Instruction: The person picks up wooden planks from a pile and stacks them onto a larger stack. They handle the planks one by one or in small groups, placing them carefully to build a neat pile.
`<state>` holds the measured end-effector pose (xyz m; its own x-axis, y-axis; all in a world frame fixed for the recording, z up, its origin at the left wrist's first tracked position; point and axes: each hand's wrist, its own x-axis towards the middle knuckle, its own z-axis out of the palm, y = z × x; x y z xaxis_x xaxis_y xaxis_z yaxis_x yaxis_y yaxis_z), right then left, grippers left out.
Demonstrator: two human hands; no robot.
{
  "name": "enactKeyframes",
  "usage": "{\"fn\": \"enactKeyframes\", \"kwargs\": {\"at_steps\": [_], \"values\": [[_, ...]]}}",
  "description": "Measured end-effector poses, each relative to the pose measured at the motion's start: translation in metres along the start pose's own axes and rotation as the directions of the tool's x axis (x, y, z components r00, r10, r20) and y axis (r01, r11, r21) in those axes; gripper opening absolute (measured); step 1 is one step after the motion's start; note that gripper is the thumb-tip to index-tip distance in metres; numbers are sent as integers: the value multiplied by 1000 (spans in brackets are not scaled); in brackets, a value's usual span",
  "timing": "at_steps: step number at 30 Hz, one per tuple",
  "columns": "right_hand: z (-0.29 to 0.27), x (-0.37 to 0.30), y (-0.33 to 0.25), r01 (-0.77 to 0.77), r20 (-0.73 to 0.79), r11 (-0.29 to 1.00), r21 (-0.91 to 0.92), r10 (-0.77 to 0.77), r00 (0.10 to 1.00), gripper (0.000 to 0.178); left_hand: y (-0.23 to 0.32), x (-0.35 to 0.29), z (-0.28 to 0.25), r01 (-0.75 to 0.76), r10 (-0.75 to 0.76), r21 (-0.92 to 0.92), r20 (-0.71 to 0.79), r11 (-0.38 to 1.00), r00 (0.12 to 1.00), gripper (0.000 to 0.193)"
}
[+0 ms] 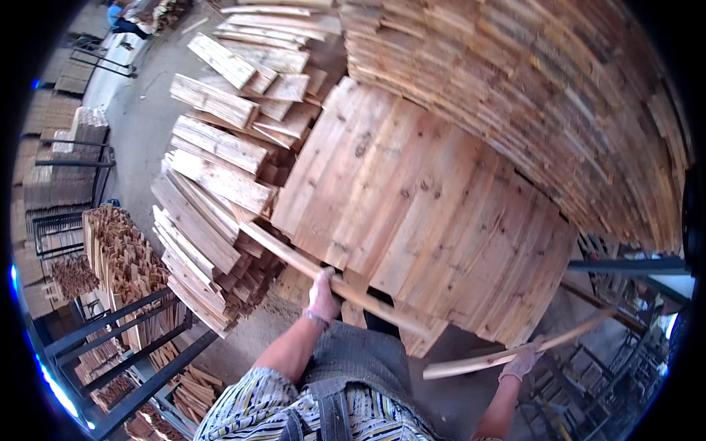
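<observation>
My left hand (322, 298), in a pale glove, is closed around a long narrow wooden board (294, 259) held slanting in front of my apron. My right hand (522, 361), also gloved, grips a second wooden board (478, 363) out to the right, near its middle. Just beyond both boards lies a broad layer of planks (419, 198) set side by side, with knots showing in the wood. The left board's far part crosses close to the near edge of this layer; whether they touch I cannot tell.
A loose heap of planks (220, 158) stands left of the layer. Behind it rises a tall wall of stacked boards (507, 81). Dark metal rails (140, 367) reach in at the lower left, near bundled wood strips (121, 253). Another person (121, 18) is far off at the upper left.
</observation>
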<state>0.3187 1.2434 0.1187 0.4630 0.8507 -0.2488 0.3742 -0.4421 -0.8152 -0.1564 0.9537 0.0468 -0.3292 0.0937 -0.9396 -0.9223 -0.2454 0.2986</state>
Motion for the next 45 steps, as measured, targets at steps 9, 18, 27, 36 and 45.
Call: {"fn": "enactKeyframes", "kwargs": {"at_steps": [9,18,27,36,45], "values": [[90,-32,26,699,685,141,-701,-141,715,90,68,-117,163,-578,373,760,649,-297,663,108],[102,-51,20,698,710,197,-688,-16,704,97,87,17,336,-496,-98,-63,994,-866,45,106],[90,-75,13,714,721,259,-650,-85,688,94,81,125,403,-484,-163,31,921,-874,353,116],[175,-30,-119,861,817,129,-492,-275,507,81,67,135,455,-487,-200,30,888,-873,413,108],[314,84,-181,944,943,-68,-324,-103,316,68,104,178,444,-435,-159,45,894,-899,419,135]]}}
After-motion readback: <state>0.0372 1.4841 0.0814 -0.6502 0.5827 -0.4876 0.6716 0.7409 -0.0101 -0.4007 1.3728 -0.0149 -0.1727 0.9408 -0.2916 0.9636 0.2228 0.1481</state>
